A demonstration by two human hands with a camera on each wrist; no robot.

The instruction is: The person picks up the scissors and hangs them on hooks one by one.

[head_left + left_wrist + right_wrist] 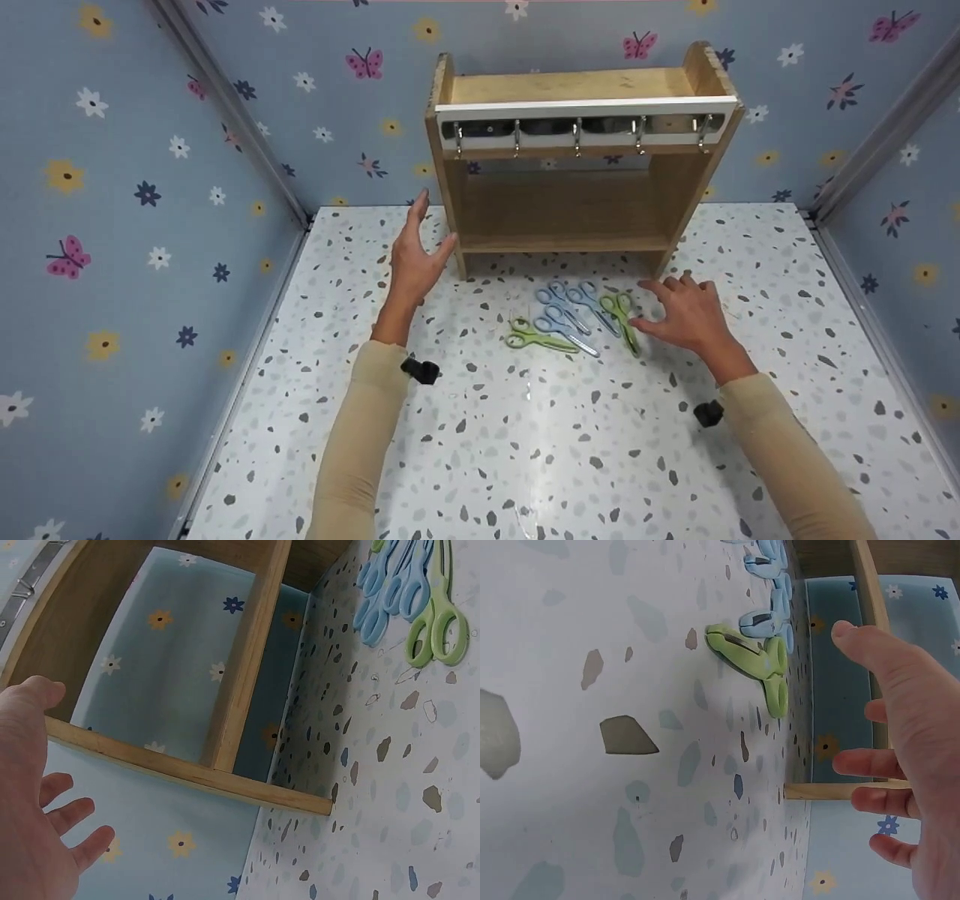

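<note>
A wooden shelf rack point(570, 247) with a row of metal hooks point(577, 139) stands upright against the back wall. In front of it lie several pairs of scissors: blue scissors point(559, 328) in the middle, green scissors point(540, 337) at the left and other green scissors point(621, 319) at the right. My left hand point(416, 259) is raised beside the rack's left side, fingers apart and holding nothing. Near the right-hand green scissors hovers my right hand point(686, 311), its fingers loosely bent with nothing between them; the right wrist view shows a gap from thumb to scissors.
Speckled white tabletop point(480, 450) lies under everything. Flowered blue panels point(150, 225) enclose it at the left, back and right, with metal edge strips point(232, 112) at the corners. The hooks jut forward from the rack's upper front.
</note>
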